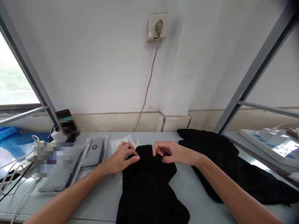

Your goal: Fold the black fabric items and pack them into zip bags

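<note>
A black cloth garment (149, 189) lies on the table in front of me, its far end narrow and its near part running off the bottom of the view. My left hand (125, 158) grips the far left edge, thumb on top and fingers curled. At the far right edge, my right hand (173, 152) has its fingers bent and thumb turned in on the same cloth. Between the hands a small flap of the fabric sticks up toward the wall. Clear plastic bags (123, 141) lie partly under and behind my left hand.
More black cloth (215, 155) is spread to the right. On the left are packed grey bags (93, 151), a phone (64, 115), and tangled white cables (17, 169). Grey metal posts (252, 68) flank the table (93, 199). A plugged socket (158, 26) is on the wall.
</note>
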Demonstrator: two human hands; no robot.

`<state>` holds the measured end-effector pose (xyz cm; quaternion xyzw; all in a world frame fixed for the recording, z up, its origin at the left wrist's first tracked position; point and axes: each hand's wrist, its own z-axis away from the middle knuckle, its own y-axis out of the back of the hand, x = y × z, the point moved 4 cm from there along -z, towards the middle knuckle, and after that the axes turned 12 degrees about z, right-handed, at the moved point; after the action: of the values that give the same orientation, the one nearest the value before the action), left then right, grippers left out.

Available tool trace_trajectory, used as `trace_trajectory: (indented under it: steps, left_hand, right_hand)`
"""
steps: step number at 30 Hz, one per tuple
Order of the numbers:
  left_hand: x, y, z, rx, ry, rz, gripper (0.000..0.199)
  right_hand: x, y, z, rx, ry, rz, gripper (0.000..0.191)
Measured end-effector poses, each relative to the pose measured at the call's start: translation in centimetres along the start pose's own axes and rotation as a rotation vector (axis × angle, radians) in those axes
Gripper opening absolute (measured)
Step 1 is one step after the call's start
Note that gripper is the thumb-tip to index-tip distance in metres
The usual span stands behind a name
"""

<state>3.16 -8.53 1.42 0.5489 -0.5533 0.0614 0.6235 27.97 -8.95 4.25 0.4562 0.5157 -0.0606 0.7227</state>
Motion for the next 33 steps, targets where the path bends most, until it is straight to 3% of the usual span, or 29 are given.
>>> trace_trajectory:
  steps: [6,10,13,17,20,22,26,29,31,33]
  left_hand:
    - [-0.1,0.1,-0.5,0.089,0.018,0.049,0.053]
    - [-0.6,-0.1,-0.6,0.125,0.043,0.03,0.046]
    - [-0.9,0.2,-0.4,0.157,-0.004,0.006,0.031]
    - [-1.3,-0.1,-0.2,0.048,-0.046,-0.073,0.058]
    - [-1.8,-0.5,-0.4,0.01,-0.026,-0.128,0.04]
    - [-1.8,-0.4,-0.6,0.057,-0.034,-0.142,0.021]
    - [-1.4,0.9,-0.9,0.282,-0.033,-0.01,0.011]
    - [-1.0,2.3,-0.7,0.479,-0.026,0.217,0.017]
    - [-0.7,3.0,-0.6,0.534,-0.022,0.391,0.023]
    - [-0.4,3.3,-0.5,0.55,-0.008,0.512,0.027]
  right_hand:
    - [2.1,0.8,-0.1,0.148,-0.113,0.321,0.021]
    - [2.0,0.9,-0.3,0.273,-0.035,0.509,0.012]
    - [0.8,0.8,-0.3,0.366,0.065,0.447,0.01]
    - [-0.5,0.4,-0.3,0.331,0.101,0.241,0.01]
    - [-0.9,0.1,-0.1,0.28,0.093,0.215,0.013]
    - [-0.8,0.1,0.0,0.269,0.068,0.246,0.014]
    - [0.1,1.0,0.0,0.315,0.011,0.351,0.011]
    - [0.7,2.2,0.2,0.543,-0.007,0.46,0.019]
    - [1.1,2.9,0.4,0.708,-0.058,0.453,0.016]
    - [1.5,3.2,0.4,0.769,-0.093,0.396,0.009]
